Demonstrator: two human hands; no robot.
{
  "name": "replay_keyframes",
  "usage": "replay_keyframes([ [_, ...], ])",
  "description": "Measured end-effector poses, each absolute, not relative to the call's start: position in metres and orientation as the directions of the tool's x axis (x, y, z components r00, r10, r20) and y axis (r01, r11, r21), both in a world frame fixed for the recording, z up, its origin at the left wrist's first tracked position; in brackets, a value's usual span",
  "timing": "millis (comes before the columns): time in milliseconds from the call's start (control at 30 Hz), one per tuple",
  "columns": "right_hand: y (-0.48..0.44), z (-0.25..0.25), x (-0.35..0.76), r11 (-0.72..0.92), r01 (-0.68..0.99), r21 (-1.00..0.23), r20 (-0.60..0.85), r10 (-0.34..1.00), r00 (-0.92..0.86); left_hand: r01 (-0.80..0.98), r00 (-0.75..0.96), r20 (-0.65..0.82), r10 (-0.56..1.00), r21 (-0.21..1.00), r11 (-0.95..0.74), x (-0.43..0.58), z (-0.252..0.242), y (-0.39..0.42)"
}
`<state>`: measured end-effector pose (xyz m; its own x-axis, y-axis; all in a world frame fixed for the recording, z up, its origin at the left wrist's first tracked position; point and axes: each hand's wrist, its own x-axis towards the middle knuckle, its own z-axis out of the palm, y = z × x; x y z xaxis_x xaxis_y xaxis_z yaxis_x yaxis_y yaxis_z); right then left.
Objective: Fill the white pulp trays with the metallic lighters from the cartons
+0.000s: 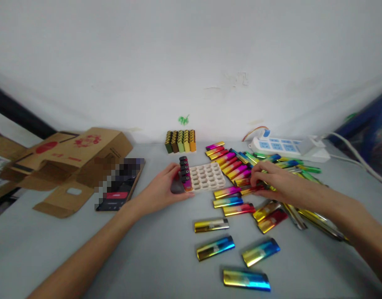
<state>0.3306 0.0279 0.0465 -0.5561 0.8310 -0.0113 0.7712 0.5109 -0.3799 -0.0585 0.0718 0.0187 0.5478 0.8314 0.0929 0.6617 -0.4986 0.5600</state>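
A white tray (208, 176) with rows of slots sits on the table, its left column filled with upright purple lighters (185, 173) with black tops. My left hand (164, 187) grips the tray's left end, thumb along the near side and fingers behind the lighters. On the right, my right hand (268, 176) is closed at the pile of shiny two-tone lighters (230, 164), its fingertips on a red-and-gold lighter (251, 189). Several loose lighters lie closer to me, among them a blue-and-gold lighter (215, 248).
A block of upright lighters (180, 142) stands against the wall. At the left are an opened cardboard box (106, 143) and a phone (121, 185) lying flat. A white power strip (284, 146) with plugged-in cables runs along the back right.
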Motion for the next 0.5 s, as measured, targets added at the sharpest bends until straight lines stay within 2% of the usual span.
replay_keyframes([
  [100, 0.024, 0.056, 0.326, 0.441, 0.793, -0.421, -0.041, 0.864, -0.502, 0.671, 0.547, 0.086, 0.833, 0.549, -0.498, -0.058, 0.019, 0.071],
  [200, 0.021, 0.063, 0.323, 0.356, 0.760, -0.544, -0.016, 0.901, -0.434, 0.676, 0.543, 0.078, 0.836, 0.550, -0.491, -0.058, 0.019, 0.071],
  [367, 0.029, 0.058, 0.308, 0.285, 0.511, -0.811, 0.098, 0.927, -0.361, 0.670, 0.546, 0.075, 0.834, 0.558, -0.489, -0.058, 0.020, 0.071],
  [500, 0.040, 0.051, 0.284, 0.183, 0.320, -0.930, 0.107, 0.965, -0.241, 0.670, 0.548, 0.079, 0.833, 0.555, -0.493, -0.058, 0.019, 0.071],
])
